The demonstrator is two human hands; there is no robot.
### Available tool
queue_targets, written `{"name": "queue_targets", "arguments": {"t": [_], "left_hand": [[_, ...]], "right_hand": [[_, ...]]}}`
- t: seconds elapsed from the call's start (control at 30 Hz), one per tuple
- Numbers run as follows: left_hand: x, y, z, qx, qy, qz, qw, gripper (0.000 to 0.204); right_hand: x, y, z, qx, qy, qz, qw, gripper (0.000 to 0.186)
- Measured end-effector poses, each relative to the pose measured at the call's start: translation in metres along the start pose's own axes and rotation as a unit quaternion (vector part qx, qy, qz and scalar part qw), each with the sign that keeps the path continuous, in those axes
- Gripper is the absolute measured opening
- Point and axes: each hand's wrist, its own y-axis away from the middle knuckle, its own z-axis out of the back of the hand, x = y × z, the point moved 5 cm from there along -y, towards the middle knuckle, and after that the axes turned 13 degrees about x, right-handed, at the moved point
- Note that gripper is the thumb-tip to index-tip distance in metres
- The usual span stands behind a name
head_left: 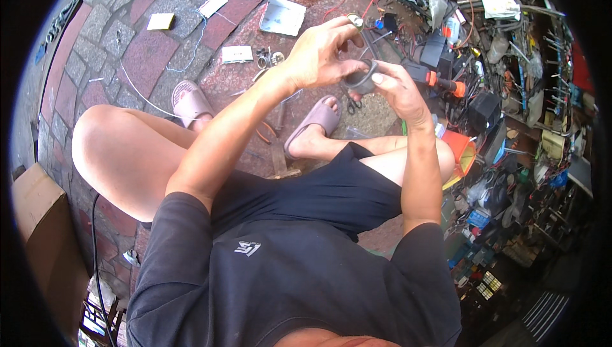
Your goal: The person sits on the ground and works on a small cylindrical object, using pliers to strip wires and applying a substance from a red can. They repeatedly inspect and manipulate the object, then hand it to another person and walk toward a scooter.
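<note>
My left hand is raised in the middle, fingers bent around a small pale round piece with a thin metal rod reaching down from it. Its thumb is at a dark grey hollow cylindrical part. My right hand grips that cylinder from the right, thumb on its rim. Below them, dark scissor-like handles show near my foot. On the ground lie small metal parts, a white box and orange-handled pliers.
A dense pile of tools, cables and parts fills the right, with an orange-and-black tool and an orange bin. A white tray and small boxes lie on the paving. Cardboard stands at lower left.
</note>
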Motion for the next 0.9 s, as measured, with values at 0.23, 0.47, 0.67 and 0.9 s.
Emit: {"name": "queue_targets", "arguments": {"t": [0.23,0.47,0.67,0.9], "left_hand": [[0.003,-0.004,-0.001,-0.014,0.020,0.092,0.995,0.047],[0.031,-0.003,-0.014,0.052,0.243,0.218,0.944,0.041],[0.049,0.005,-0.030,0.037,0.417,0.304,0.856,0.038],[0.058,0.007,0.003,-0.049,0.481,0.235,0.843,0.037]], "right_hand": [[-0.003,0.002,0.010,-0.021,0.065,0.008,0.998,0.043],[0.018,0.003,-0.004,-0.154,0.189,0.053,0.968,0.061],[0.029,-0.006,-0.013,-0.175,0.364,0.121,0.907,0.068],[0.019,-0.005,0.000,-0.208,0.256,0.116,0.937,0.070]]}}
